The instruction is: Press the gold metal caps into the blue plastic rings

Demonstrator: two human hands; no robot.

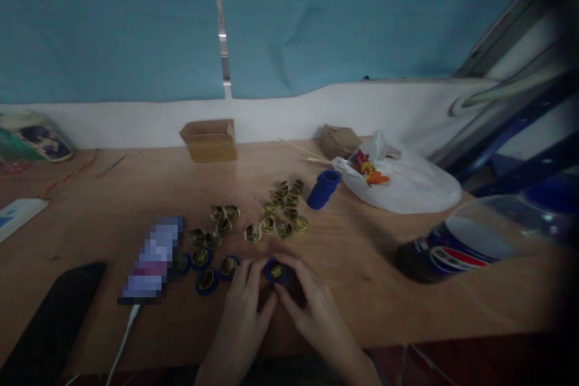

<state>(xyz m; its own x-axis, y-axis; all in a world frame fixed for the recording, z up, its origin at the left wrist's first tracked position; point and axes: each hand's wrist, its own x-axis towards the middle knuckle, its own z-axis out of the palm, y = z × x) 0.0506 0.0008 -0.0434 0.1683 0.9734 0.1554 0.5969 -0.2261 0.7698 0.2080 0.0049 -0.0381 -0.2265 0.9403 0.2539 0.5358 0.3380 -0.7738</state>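
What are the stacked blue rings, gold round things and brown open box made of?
The stacked blue rings look like plastic or rubber: evenly coloured, fairly dull. The gold round pieces look like shiny metal because they glint, though coated plastic is possible. The open box seems to be cardboard: brown, matte and thin-walled.

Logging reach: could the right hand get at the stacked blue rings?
Probably yes: nothing tall stands between the right hand and the stacked blue rings; the brassy discs lie left. It is, though, occupied with a blue-rimmed disc.
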